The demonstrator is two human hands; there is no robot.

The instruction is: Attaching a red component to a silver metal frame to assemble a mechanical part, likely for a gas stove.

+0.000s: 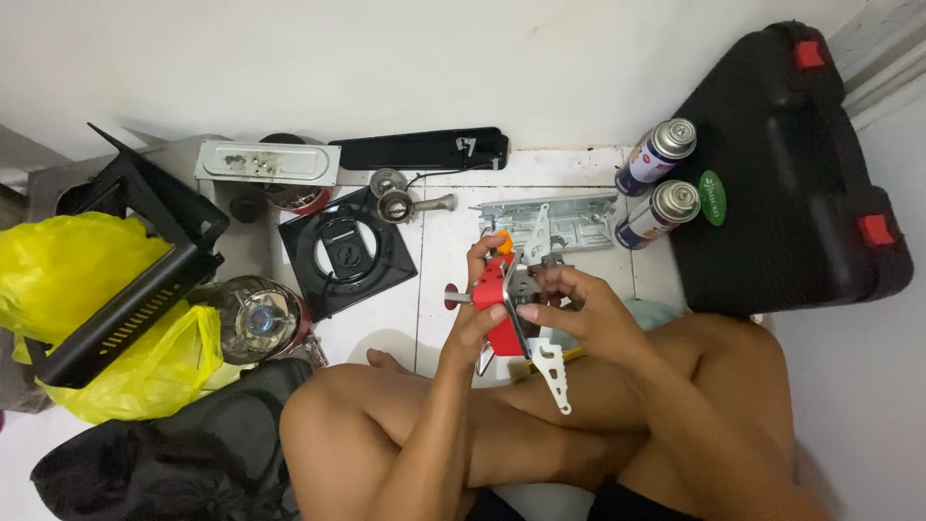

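Holding the red valve assembly [500, 307] above your crossed legs, your left hand [479, 311] grips its body at 9 o'clock while your right hand [579, 307] pinches the metal bracket [552, 370] side at 3 o'clock; its long axis runs 11 to 5.

Hands: two, the left hand [479, 307] and the right hand [579, 311]
Red metal part [497, 307]: one
Gas cans: two, one [655, 156] and another [658, 212]
Black case [786, 174]: one
Yellow bags: two, I think, one [68, 260] and one [164, 371]
Black square plate [345, 251]: one
Grey metal plate [555, 220]: one
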